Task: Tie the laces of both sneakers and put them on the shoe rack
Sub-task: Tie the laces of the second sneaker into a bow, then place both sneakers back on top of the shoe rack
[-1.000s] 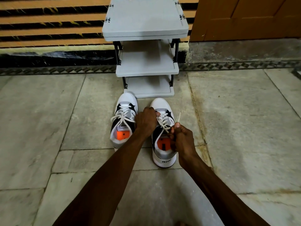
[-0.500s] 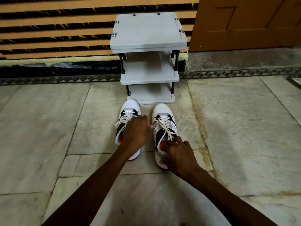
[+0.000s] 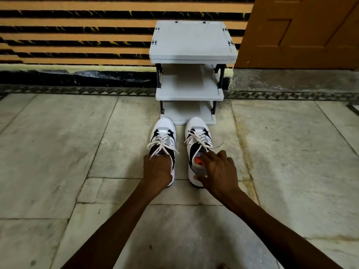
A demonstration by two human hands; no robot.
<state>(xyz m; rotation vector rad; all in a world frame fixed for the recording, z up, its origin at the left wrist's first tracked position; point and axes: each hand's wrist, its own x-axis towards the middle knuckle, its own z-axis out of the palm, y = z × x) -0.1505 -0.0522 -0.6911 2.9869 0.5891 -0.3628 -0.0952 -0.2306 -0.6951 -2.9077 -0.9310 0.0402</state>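
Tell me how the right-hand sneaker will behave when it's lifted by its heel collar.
The right sneaker probably keeps its shape: thick sole and padded collar look stiff. Its toe may dip, since the right hand sits at the heel. The loose laces will likely dangle.

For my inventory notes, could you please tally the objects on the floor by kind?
White-and-black lace-up sneakers: 2, the left one and the right one
Grey plastic three-shelf shoe rack: 1
Total: 3
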